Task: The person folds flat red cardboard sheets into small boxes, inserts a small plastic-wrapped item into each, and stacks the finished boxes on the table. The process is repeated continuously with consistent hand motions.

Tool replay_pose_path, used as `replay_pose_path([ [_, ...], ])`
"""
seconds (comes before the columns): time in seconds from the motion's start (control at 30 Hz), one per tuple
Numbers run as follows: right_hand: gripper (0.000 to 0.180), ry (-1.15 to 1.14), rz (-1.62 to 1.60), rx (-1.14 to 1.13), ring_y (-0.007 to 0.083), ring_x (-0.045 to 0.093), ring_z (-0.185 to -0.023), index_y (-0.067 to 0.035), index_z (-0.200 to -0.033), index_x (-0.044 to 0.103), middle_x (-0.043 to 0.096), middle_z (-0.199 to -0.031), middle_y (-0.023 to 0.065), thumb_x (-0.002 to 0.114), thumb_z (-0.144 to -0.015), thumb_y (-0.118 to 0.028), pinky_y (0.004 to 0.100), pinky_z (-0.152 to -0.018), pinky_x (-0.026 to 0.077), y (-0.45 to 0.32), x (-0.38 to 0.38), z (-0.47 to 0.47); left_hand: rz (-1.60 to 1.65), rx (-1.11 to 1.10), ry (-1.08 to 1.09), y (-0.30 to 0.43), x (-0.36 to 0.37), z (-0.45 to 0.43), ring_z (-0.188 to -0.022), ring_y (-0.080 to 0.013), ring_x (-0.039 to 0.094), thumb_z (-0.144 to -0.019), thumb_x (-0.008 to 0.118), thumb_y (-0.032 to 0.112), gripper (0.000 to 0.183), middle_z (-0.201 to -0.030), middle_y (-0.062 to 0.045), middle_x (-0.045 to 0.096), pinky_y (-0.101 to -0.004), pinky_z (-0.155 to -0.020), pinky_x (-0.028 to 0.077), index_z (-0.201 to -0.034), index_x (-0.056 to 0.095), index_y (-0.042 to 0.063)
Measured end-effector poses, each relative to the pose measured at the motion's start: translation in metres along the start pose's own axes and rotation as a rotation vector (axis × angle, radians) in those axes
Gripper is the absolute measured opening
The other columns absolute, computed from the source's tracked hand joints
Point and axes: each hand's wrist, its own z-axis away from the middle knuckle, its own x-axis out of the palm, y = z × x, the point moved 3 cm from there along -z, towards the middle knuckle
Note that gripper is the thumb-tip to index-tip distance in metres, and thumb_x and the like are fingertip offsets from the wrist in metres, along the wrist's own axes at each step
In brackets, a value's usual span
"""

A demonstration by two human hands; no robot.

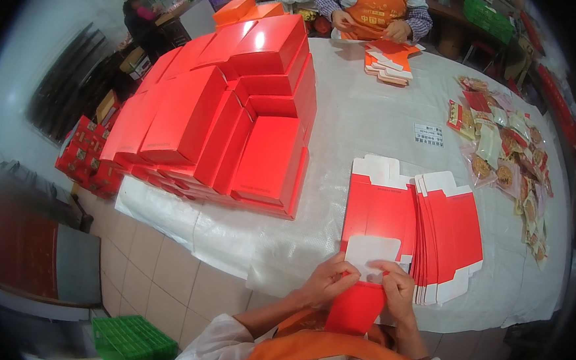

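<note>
Between my hands is a red cardboard box (357,307) with a white end flap (372,254) standing up, held close against my orange apron. My left hand (335,278) pinches the flap end at its left corner. At the right corner, my right hand (396,287) grips the same end, thumb bent over the white flap. Just beyond my hands lie flat red carton blanks (380,210) with white tabs. To their right leans a fanned stack of more flat blanks (450,234), close to my right hand.
A tall pile of folded red boxes (183,109) stands at the left of the covered table (341,114). Wrapped pastries (505,144) lie at the right. Opposite, a co-worker (372,17) handles orange blanks beside a stack of blanks (389,62). A green crate (132,341) sits low at left.
</note>
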Motion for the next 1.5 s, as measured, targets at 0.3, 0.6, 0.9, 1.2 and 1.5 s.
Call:
replay_pose_path([
  [0.3, 0.025, 0.259, -0.279, -0.183, 0.0218, 0.054, -0.099, -0.001, -0.097, 0.05, 0.055, -0.106, 0.0131, 0.045, -0.076, 0.011, 0.034, -0.089, 0.043, 0.007, 0.009, 0.002, 0.201, 0.431, 0.443, 0.019, 0.019, 0.0, -0.099, -0.0239, 0.053, -0.078, 0.068, 0.009, 0.039, -0.105, -0.012, 0.056, -0.0361, -0.087, 0.041, -0.107, 0.041, 0.005],
  [0.6, 0.014, 0.258, -0.123, 0.003, 0.0174, 0.054, -0.096, 0.001, -0.095, 0.052, 0.055, -0.099, 0.0098, 0.049, -0.081, 0.001, 0.0293, -0.087, 0.042, 0.005, 0.007, 0.007, -0.129, 0.196, 0.359, 0.046, 0.01, -0.01, -0.092, -0.0216, 0.056, -0.077, 0.066, 0.002, 0.022, -0.103, -0.011, 0.058, -0.0304, -0.082, 0.045, -0.098, 0.059, 0.003],
  [0.9, 0.011, 0.122, -0.111, -0.047, 0.0087, 0.05, -0.083, -0.003, -0.098, 0.057, 0.057, -0.099, 0.0043, 0.052, -0.089, -0.004, 0.0235, -0.072, 0.041, 0.01, -0.001, 0.004, -0.059, 0.089, 0.226, 0.037, 0.004, -0.015, -0.092, -0.0191, 0.055, -0.082, 0.054, -0.002, 0.016, -0.102, -0.012, 0.057, -0.0286, -0.077, 0.045, -0.097, 0.062, -0.001],
  [1.2, 0.016, 0.098, -0.151, -0.12, 0.0159, 0.053, -0.099, 0.0, -0.096, 0.059, 0.057, -0.108, 0.007, 0.044, -0.092, -0.004, 0.028, -0.085, 0.041, 0.015, -0.006, 0.001, -0.094, 0.149, 0.318, 0.029, 0.01, -0.015, -0.095, -0.0238, 0.055, -0.083, 0.049, -0.002, 0.019, -0.104, -0.015, 0.057, -0.0305, -0.083, 0.043, -0.096, 0.061, -0.004],
  [1.5, 0.02, 0.066, -0.264, -0.019, 0.0174, 0.051, -0.105, 0.001, -0.094, 0.062, 0.055, -0.113, 0.0078, 0.043, -0.094, -0.008, 0.0295, -0.091, 0.04, 0.023, -0.006, 0.001, -0.012, 0.182, 0.352, 0.02, 0.016, -0.014, -0.099, -0.0235, 0.054, -0.086, 0.046, 0.0, 0.015, -0.102, -0.014, 0.059, -0.0338, -0.089, 0.041, -0.089, 0.06, -0.004],
])
